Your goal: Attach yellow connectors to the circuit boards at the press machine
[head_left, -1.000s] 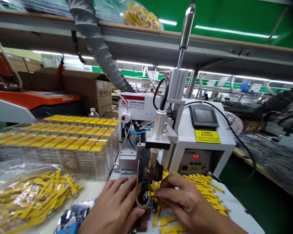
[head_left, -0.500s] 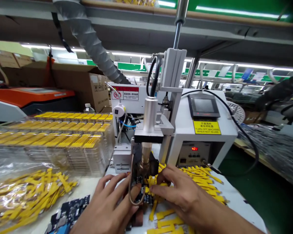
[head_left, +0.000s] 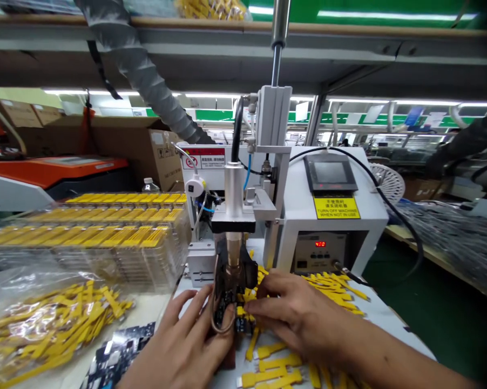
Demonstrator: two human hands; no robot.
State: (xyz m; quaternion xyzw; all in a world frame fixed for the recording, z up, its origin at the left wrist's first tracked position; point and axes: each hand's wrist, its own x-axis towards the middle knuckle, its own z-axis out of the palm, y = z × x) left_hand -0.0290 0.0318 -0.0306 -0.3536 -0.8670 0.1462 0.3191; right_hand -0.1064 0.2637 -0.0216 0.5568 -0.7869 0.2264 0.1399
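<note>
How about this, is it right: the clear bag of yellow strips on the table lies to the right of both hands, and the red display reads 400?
Not quite: the head view shows the clear bag of yellow strips to the left of both the left hand and the right hand. The red display does read 400.

so there's just the one view, worn on the head; it looks forward and a bit down over the near edge of the desk (head_left: 393,329), pretty close to both hands, left (head_left: 187,335) and right (head_left: 292,308); the machine (head_left: 332,216) sits mid-view, the room stretching behind
</note>
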